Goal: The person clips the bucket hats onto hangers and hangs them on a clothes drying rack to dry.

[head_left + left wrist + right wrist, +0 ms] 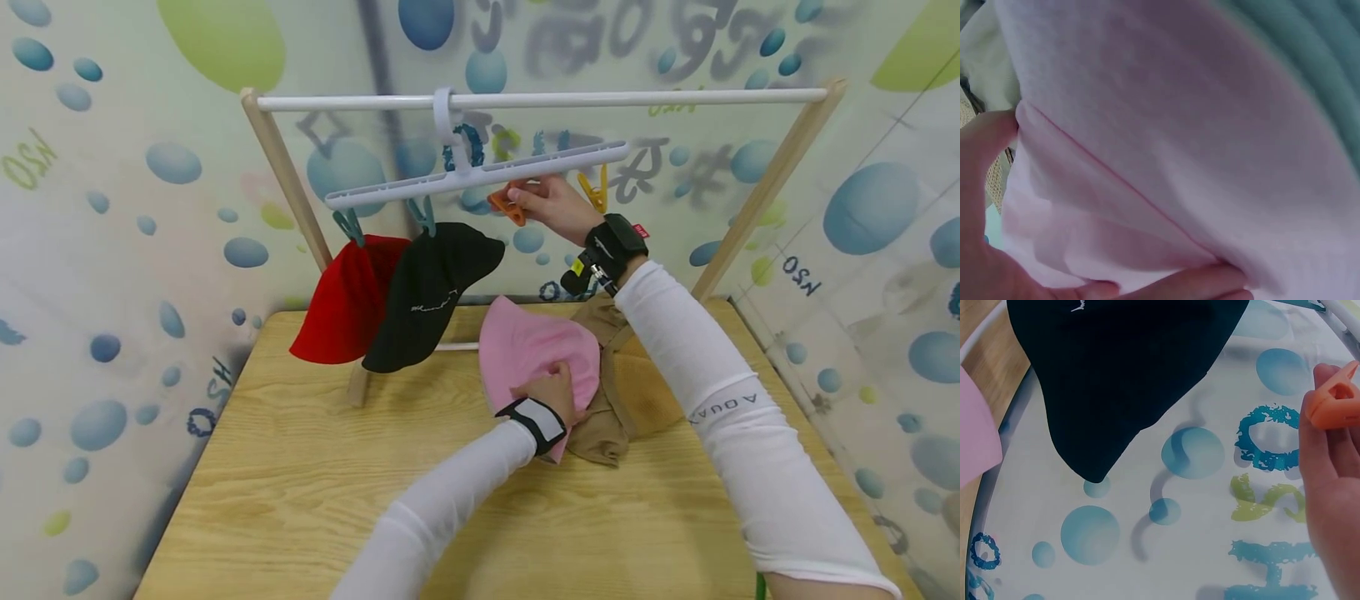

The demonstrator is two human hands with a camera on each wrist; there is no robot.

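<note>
At the left, a red bucket hat (pixel 341 304) hangs from a teal clothespin (pixel 348 227), and just right of it, overlapping its edge, a black brimmed hat (pixel 420 308) with white lettering hangs from a second teal clothespin (pixel 425 217). Both are under a pale plastic hanger (pixel 405 188), hooked on the white rod (pixel 637 97), its long axis running left to right with the right end higher. Under the hanger's right half is an orange clothespin (pixel 510 208), pinched by the right hand (pixel 558 204); whether its jaws are parted I cannot tell. Below it and slightly right, at the table (pixel 300 500), lies a pink bucket hat (pixel 525 342), flattened, its long axis running far to near and slanting right at the near end. The left hand (pixel 551 392) grips its near part, thumb and fingers apart with cloth gathered between; that hand is the nearer to the hat, the right to the clothespin. Farther right are a khaki cloth item (pixel 600 425), a mustard textured piece (pixel 645 392) and, above, a yellow clothespin (pixel 596 192).
</note>
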